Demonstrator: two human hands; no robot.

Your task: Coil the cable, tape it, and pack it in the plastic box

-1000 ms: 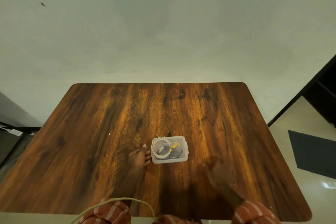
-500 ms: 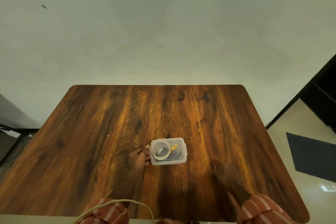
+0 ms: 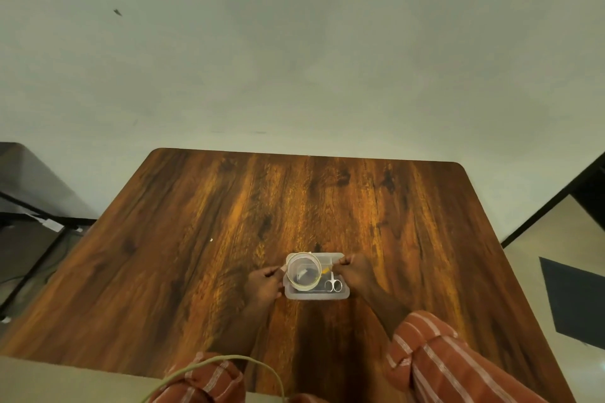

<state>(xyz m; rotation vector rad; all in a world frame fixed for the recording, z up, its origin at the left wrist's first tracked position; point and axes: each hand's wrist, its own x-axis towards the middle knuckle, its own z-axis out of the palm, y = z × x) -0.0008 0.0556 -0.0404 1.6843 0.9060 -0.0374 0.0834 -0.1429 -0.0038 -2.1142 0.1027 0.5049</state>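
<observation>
Head view: my left hand (image 3: pixel 263 283) grips the left side of the plastic box (image 3: pixel 316 295), fingertips at its rim, and my right hand (image 3: pixel 355 273) pinches the right rim; both grips are closed on it. The box sits toward the tabletop's (image 3: pixel 196 222) near edge, about midway across. Inside lie a clear tape roll (image 3: pixel 303 271), small scissors (image 3: pixel 333 285) and something dark beneath, probably the cable, though I can't confirm. I judge this the opening step: unpacking. Next I'd steady the box and lift the roll out.
</observation>
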